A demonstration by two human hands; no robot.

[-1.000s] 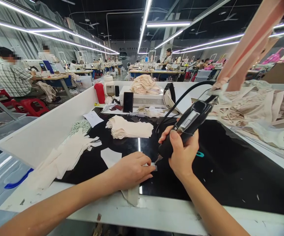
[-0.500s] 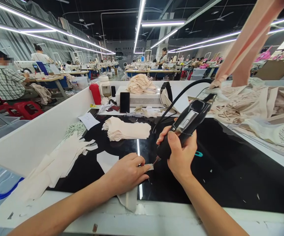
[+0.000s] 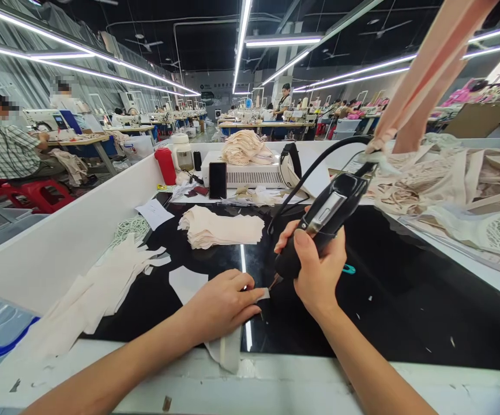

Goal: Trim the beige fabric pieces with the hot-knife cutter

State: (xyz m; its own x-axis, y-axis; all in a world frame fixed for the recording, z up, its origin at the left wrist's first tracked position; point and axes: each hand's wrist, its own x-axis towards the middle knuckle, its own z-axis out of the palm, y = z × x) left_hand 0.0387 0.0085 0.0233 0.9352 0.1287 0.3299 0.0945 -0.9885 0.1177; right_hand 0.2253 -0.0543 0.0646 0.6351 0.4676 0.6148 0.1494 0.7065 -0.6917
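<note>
While the right hand [image 3: 319, 274] is gripping a black tool [image 3: 326, 210], tip [image 3: 277, 280] at a pale strip [image 3: 266, 294], the left hand [image 3: 224, 302], thumb parted, is pressing that seemingly unfinished strip to the counter [image 3: 388, 288], stacked fabric [image 3: 224, 227] perhaps waiting

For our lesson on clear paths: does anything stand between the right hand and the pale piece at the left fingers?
Only the tool, held in the right hand and pointing down at the piece; nothing else visible does.
</note>
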